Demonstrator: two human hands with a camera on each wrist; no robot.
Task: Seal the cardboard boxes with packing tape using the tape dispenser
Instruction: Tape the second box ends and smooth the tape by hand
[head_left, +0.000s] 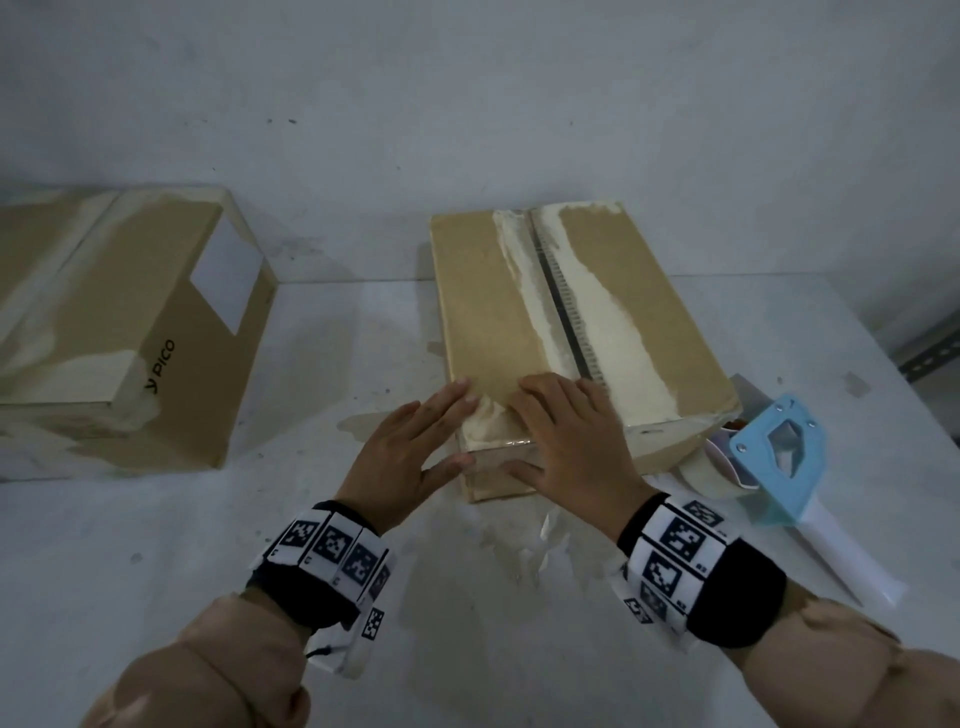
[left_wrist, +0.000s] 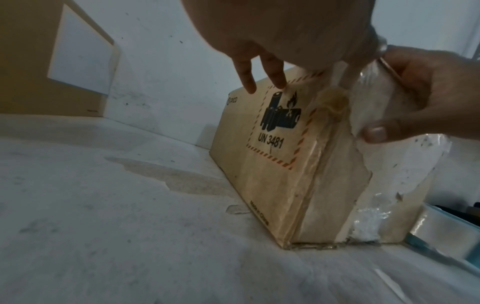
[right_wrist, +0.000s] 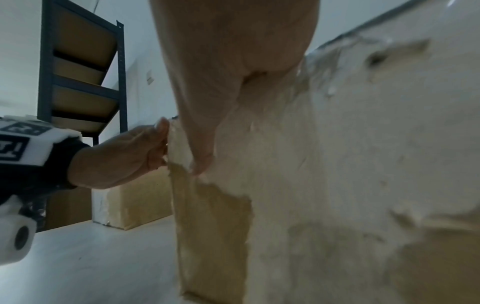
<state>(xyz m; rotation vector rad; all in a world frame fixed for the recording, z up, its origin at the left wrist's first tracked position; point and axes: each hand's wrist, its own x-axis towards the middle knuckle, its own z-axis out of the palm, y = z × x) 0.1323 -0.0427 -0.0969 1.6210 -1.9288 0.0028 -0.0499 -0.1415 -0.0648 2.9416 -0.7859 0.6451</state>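
Both hands flat on near end of the box (head_left: 498, 312) — my left hand (head_left: 410, 452) and right hand (head_left: 566, 441) lie with fingers straight, thumbs down the front face, gripping nothing. Open seam (head_left: 563, 306) runs lengthwise away from me. Tape dispenser (head_left: 774, 462) lies on the table (head_left: 156, 545) just right of the box, nearer my right hand. Second box (head_left: 130, 322) well apart, left — not in the way

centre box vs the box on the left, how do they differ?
The centre box has both hands on its near end; nothing touches the left box. The left box carries a blank white label; the centre box's top has none. The centre box's top seam gapes open. Both are brown cardboard with torn pale patches.
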